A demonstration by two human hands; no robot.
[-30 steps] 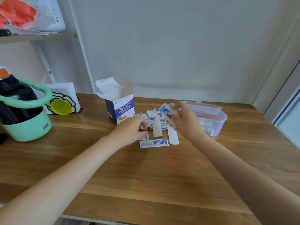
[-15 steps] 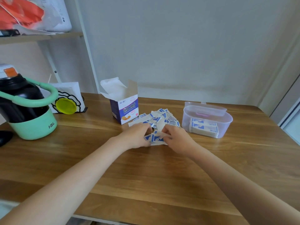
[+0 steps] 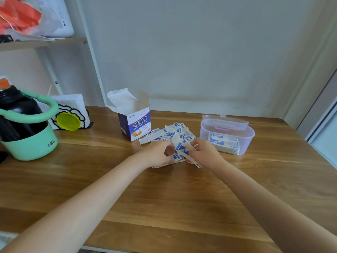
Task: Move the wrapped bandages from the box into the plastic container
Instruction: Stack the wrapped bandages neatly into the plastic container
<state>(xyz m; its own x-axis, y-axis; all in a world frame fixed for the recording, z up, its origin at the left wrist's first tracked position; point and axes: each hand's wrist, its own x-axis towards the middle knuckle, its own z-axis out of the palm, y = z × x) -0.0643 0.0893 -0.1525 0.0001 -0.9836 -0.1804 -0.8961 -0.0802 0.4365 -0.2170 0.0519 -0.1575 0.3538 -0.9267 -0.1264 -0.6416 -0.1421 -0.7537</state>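
Note:
A pile of wrapped bandages, white with blue print, lies on the wooden table between the open purple-and-white box and the clear plastic container. The container holds a flat stack of wrapped bandages, and its lid stands tilted at the back. My left hand and my right hand meet at the near edge of the pile. Both hands pinch a small bunch of wrapped bandages between them, lifted a little off the table.
A black bottle in a mint-green holder stands at the table's left. Behind it are a white paper bag and a yellow-green lid. A shelf with bags hangs at the upper left. The table's right edge runs near a door frame.
My right hand came back from the container side to the pile. Both hands now gather bandages at the pile's near edge and have lifted a bunch slightly.

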